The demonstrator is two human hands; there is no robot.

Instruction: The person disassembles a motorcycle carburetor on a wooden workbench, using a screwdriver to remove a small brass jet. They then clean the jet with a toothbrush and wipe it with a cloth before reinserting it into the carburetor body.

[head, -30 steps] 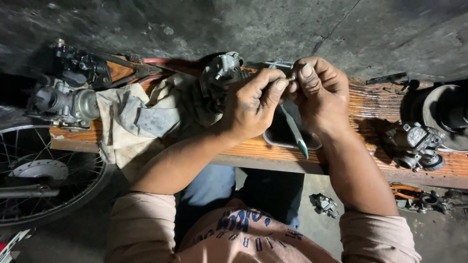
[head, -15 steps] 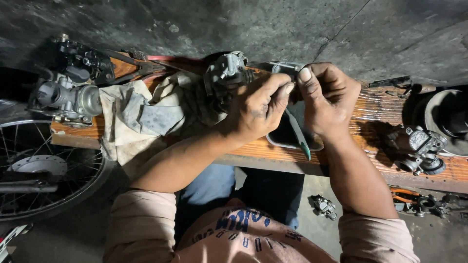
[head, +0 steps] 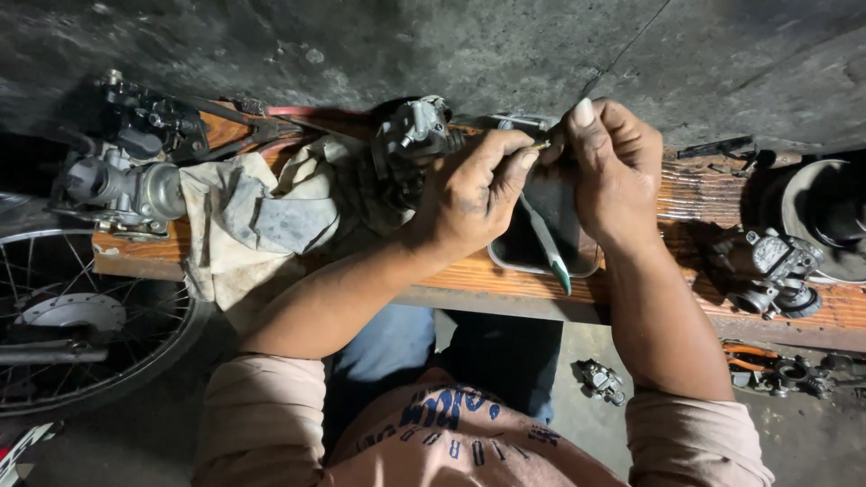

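The 2 hands are held together at about 12 o'clock in the view, above the worn orange-brown wooden bench (head: 686, 194). Compared with 1 second ago, they are seen a little higher and further from the body, and the left thumb, laid over the right fingers then, is now drawn back so that a small brass-coloured metal part (head: 542, 142) is exposed between the fingertips. The left hand (head: 474, 194) is closed to a pinch, thumb and forefinger pressed on that small part; the right hand (head: 613, 171) is curled, its thumb raised and its fingers set against the same part from 3 o'clock, though what else is gripped there cannot be told. A slim grey-green plastic handle (head: 546, 242) is seen running down from under the hands toward 6 o'clock, across the dark rounded shallow tray (head: 591, 261); it is judged to be tucked in the left hand, but the grip is hidden. The grey metal carburettor body (head: 415, 135) is left on the bench at 9 o'clock of the hands, just beside the left knuckles, with the soiled cream cloth (head: 253, 225) further left. From this shift it is judged that the small part is being worked at the fingertips, apart from the carburettor.
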